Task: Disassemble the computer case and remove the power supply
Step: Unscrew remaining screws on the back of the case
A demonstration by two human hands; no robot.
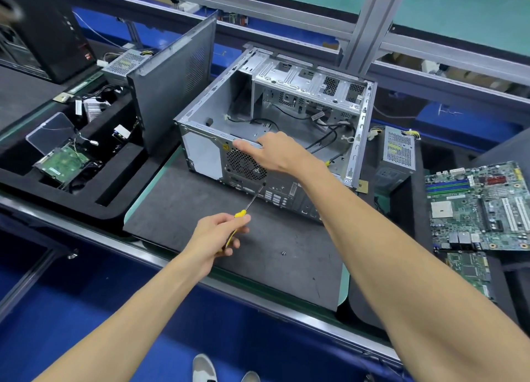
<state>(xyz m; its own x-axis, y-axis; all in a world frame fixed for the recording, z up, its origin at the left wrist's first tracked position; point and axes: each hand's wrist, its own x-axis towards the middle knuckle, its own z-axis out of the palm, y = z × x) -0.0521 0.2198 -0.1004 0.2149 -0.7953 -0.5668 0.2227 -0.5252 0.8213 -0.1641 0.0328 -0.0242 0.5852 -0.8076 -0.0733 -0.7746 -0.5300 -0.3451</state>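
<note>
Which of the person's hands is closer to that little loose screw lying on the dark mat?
Left. The left hand, holding the screwdriver, is just left of the screw and slightly farther back. The right hand rests up on the computer case, well behind it.

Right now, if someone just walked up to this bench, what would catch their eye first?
The open computer case at centre, with the right hand resting on its rear top edge. Just below, the left hand holds a yellow-handled screwdriver with its tip at the case's back panel. A bare green motherboard lies at far right.
</note>
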